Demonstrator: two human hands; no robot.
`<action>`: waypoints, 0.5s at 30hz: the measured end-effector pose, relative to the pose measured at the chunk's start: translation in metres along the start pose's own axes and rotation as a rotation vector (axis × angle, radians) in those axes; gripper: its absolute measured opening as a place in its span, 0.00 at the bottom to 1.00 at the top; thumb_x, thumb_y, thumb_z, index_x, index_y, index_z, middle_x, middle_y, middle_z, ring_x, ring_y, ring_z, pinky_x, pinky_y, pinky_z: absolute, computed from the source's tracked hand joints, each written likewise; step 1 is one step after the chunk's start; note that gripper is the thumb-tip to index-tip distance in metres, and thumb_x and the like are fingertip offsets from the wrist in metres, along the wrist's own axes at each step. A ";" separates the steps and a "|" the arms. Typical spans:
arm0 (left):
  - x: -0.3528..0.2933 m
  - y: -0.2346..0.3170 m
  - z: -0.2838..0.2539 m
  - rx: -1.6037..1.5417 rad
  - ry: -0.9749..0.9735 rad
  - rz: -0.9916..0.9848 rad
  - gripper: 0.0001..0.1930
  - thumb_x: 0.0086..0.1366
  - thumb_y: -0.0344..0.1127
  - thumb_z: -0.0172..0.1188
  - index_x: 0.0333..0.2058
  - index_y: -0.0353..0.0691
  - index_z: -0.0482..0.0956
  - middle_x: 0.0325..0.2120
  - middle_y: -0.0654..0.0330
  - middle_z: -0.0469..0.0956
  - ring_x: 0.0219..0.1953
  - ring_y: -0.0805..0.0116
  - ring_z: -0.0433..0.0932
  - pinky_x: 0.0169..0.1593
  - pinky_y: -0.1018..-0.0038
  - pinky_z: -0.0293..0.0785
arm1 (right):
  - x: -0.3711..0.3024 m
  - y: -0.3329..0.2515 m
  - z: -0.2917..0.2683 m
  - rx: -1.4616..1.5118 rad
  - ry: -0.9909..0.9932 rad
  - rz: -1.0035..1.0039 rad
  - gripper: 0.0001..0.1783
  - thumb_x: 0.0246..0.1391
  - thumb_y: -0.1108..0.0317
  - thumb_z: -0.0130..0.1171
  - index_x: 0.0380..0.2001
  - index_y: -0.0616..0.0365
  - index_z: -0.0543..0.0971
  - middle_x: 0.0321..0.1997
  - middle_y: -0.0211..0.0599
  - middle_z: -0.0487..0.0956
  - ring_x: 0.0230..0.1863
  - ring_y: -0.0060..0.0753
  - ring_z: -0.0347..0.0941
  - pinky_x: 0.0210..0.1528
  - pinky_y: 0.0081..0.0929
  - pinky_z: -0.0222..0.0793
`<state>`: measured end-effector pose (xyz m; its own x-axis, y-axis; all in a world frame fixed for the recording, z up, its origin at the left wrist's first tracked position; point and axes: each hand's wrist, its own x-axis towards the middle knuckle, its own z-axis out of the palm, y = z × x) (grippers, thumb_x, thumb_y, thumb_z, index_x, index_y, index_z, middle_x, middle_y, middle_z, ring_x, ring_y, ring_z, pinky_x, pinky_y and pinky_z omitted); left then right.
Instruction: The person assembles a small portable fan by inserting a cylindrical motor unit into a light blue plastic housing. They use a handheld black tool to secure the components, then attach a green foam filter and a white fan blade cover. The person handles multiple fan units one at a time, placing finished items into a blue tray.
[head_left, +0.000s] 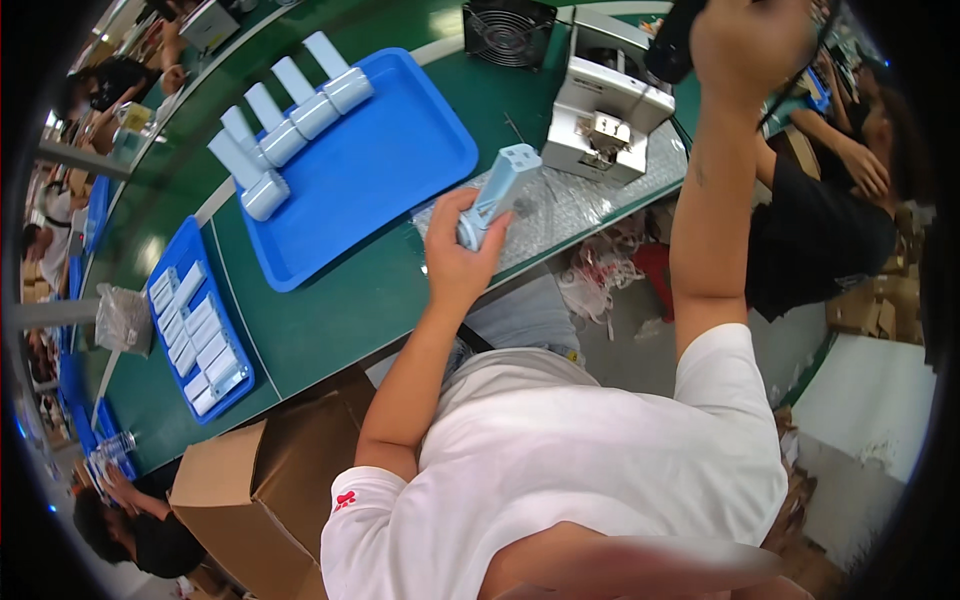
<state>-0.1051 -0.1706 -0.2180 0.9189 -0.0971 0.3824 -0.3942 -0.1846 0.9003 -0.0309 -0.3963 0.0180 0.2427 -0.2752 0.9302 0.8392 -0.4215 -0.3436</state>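
Note:
My left hand (463, 255) is wrapped round the lower end of a pale blue plastic housing (510, 172), which looks like the handle of a small appliance. It is tilted, its squared end pointing up and away over the bubble wrap (560, 215) at the table's near edge. High at the right, my right hand (755, 45) is raised and closed round a black corded electric screwdriver (678, 45); its tip is hidden. Below the tool stands a silver metal machine (605, 115), apparently a screw feeder.
A large blue tray (360, 190) bears several pale blue handle-shaped parts (295, 125) along its far left side. Farther left, a smaller blue tray (243, 375) holds several white pieces (200, 330). A black fan (508, 32) stands behind; a cardboard box (225, 470) is below the table. Other people sit nearby.

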 end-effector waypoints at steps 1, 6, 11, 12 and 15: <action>0.000 0.001 0.002 -0.008 -0.011 -0.014 0.17 0.55 0.30 0.73 0.42 0.34 0.79 0.42 0.53 0.79 0.43 0.58 0.79 0.47 0.68 0.74 | -0.003 0.004 -0.005 -0.030 -0.004 0.001 0.16 0.69 0.65 0.58 0.54 0.60 0.72 0.33 0.28 0.75 0.21 0.16 0.70 0.22 0.17 0.69; -0.001 0.004 0.002 0.004 -0.013 -0.040 0.17 0.55 0.30 0.73 0.42 0.35 0.79 0.42 0.54 0.80 0.43 0.58 0.80 0.47 0.69 0.74 | -0.012 0.018 -0.012 -0.066 -0.064 -0.041 0.16 0.70 0.66 0.56 0.56 0.61 0.71 0.32 0.28 0.75 0.21 0.15 0.70 0.22 0.16 0.67; 0.000 0.002 0.002 -0.001 -0.022 0.007 0.17 0.57 0.30 0.72 0.44 0.35 0.79 0.42 0.56 0.80 0.44 0.64 0.78 0.49 0.71 0.73 | -0.026 0.012 -0.016 -0.003 -0.027 0.096 0.16 0.70 0.63 0.56 0.54 0.60 0.70 0.32 0.31 0.75 0.20 0.18 0.70 0.20 0.18 0.68; -0.001 0.001 -0.001 0.009 -0.017 0.020 0.17 0.58 0.30 0.72 0.45 0.35 0.78 0.42 0.57 0.80 0.44 0.67 0.78 0.50 0.72 0.72 | -0.031 0.001 -0.008 0.033 0.051 0.215 0.16 0.71 0.60 0.55 0.53 0.60 0.71 0.32 0.32 0.75 0.20 0.19 0.70 0.20 0.19 0.69; -0.002 -0.005 -0.001 0.008 -0.016 0.016 0.17 0.56 0.29 0.72 0.44 0.35 0.79 0.43 0.56 0.80 0.45 0.64 0.78 0.51 0.71 0.72 | -0.037 -0.033 0.005 0.133 0.098 0.549 0.20 0.71 0.50 0.51 0.47 0.59 0.71 0.33 0.35 0.76 0.19 0.24 0.70 0.19 0.20 0.69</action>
<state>-0.1049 -0.1686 -0.2233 0.9123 -0.1156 0.3929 -0.4086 -0.1906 0.8926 -0.0651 -0.3684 -0.0050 0.6194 -0.5047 0.6013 0.6582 -0.0836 -0.7482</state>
